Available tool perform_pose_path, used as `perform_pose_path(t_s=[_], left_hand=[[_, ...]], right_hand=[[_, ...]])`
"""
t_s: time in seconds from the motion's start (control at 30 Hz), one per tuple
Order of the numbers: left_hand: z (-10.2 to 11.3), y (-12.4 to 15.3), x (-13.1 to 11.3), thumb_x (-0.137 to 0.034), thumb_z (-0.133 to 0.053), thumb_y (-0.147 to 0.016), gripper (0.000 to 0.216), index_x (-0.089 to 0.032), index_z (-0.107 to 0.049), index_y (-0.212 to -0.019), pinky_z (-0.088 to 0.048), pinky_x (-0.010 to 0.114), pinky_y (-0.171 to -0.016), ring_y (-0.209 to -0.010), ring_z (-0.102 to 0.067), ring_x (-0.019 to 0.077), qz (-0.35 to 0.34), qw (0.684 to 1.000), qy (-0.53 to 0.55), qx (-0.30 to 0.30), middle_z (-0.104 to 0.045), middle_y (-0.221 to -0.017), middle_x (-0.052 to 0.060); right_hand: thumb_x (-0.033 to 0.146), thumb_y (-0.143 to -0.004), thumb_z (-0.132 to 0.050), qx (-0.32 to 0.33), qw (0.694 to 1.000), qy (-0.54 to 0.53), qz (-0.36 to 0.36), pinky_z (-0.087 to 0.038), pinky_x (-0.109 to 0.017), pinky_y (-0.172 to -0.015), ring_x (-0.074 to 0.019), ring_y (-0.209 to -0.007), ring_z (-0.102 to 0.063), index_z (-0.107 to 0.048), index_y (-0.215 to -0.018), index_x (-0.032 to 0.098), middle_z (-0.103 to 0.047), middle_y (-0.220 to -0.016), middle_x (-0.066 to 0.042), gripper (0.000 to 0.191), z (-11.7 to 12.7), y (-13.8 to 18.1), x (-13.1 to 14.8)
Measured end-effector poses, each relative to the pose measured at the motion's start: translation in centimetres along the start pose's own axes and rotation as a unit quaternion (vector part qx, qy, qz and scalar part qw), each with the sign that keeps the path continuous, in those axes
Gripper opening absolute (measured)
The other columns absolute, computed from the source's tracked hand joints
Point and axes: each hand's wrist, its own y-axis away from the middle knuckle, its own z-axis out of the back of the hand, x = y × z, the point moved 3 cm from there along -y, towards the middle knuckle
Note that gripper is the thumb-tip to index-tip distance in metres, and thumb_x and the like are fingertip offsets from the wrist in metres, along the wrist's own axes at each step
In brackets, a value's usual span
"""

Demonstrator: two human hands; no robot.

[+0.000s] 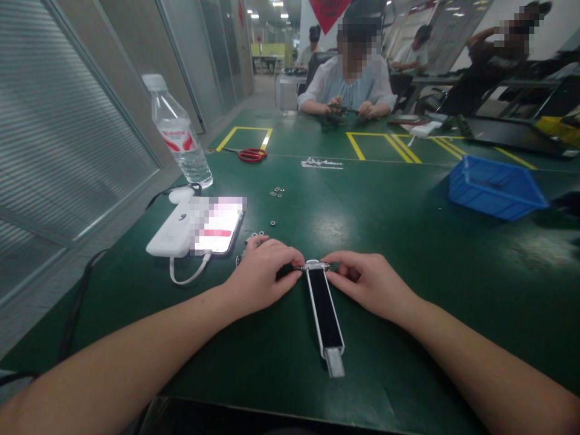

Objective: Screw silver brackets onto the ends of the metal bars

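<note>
A long narrow bar (pixel 325 309), black on top with white edges, lies on the green table. A grey tab (pixel 335 363) sticks out of its near end. Across its far end runs a short metal crosspiece (pixel 315 266). My left hand (pixel 267 269) is closed in a pinch at the left end of this crosspiece. At the right end, the thumb and fingers of my right hand (pixel 369 281) pinch in the same way. The fingertips hide both tips of the crosspiece. Several small metal nuts (pixel 277 193) lie beyond my left hand, with more small parts partly hidden behind it.
On the left are a water bottle (pixel 181 142), a white power bank (pixel 170 232) and a cabled phone (pixel 224 226). Red-handled scissors (pixel 252 155) and white strips (pixel 321 164) lie farther back. A blue bin (pixel 496 187) stands right. Across the table sits a person (pixel 348 84).
</note>
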Motion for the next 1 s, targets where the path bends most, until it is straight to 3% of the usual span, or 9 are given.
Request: perform_pose_path(t_s=[0.2, 0.47, 0.63, 1.0], left_hand=[[0.5, 0.1, 0.1, -0.023, -0.057, -0.085, 0.012, -0.024, -0.062, -0.095, -0.028, 0.048, -0.102, -0.096, -0.062, 0.0197, 0.008, 1.000, 0.003, 0.001, -0.070, -0.093, -0.003], [4.8, -0.2, 1.7, -0.027, -0.056, -0.085, 0.030, -0.020, -0.061, -0.113, -0.041, 0.048, -0.097, -0.108, -0.062, 0.0271, 0.071, 0.988, -0.109, -0.085, -0.069, -0.114, 0.007], [5.6, 0.1, 2.9, -0.025, -0.051, -0.086, 0.038, -0.015, -0.060, -0.121, -0.045, 0.051, -0.095, -0.112, -0.061, 0.0328, 0.117, 0.974, -0.191, -0.041, -0.067, -0.119, 0.013], [4.7, 0.3, 2.9, -0.021, -0.048, -0.087, 0.034, -0.017, -0.062, -0.117, -0.053, 0.043, -0.088, -0.103, -0.065, 0.0287, 0.132, 0.974, -0.182, 0.030, -0.070, -0.114, 0.010]], right_hand=[[0.024, -0.085, -0.058, 0.019, 1.000, 0.017, -0.004, -0.036, -0.022, -0.049, -0.0100, -0.049, -0.049, -0.068, -0.107, 0.018, -0.058, -0.059, 0.003, 0.025, 0.0, 0.1, 0.0], [0.021, -0.085, -0.057, 0.038, 0.999, 0.025, -0.017, -0.038, -0.023, -0.051, -0.0113, -0.052, -0.052, -0.065, -0.113, 0.017, -0.059, -0.062, 0.003, 0.029, 0.2, 0.1, 0.4], [0.020, -0.086, -0.057, 0.045, 0.998, 0.027, -0.027, -0.039, -0.024, -0.051, -0.0115, -0.053, -0.053, -0.064, -0.116, 0.017, -0.058, -0.064, 0.003, 0.031, 0.2, 0.2, 0.4], [0.020, -0.086, -0.056, 0.051, 0.998, 0.031, -0.030, -0.039, -0.025, -0.053, -0.0123, -0.055, -0.053, -0.063, -0.116, 0.017, -0.057, -0.064, 0.003, 0.030, 0.3, 0.2, 0.7]])
